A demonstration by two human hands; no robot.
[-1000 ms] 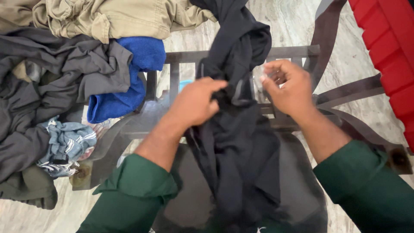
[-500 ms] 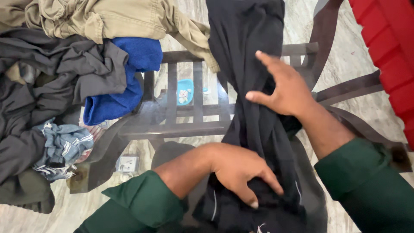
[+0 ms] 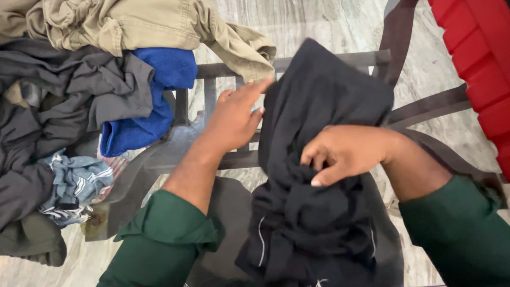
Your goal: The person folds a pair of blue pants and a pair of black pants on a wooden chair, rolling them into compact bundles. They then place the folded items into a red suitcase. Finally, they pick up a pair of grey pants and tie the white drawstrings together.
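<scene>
1. A glass-topped table (image 3: 175, 154) with a dark frame bears a heap of clothes (image 3: 69, 95) at the left: khaki, grey and blue pieces.
2. A black garment (image 3: 313, 175) lies bunched over the table's near edge, between both arms. It looks soft, light and limp, likely to sag, so best taken by a gathered fold.
3. The right hand (image 3: 345, 151) pinches a fold at the garment's middle.
4. The left hand (image 3: 234, 117) is open and flat, fingertips touching the garment's left edge.
</scene>
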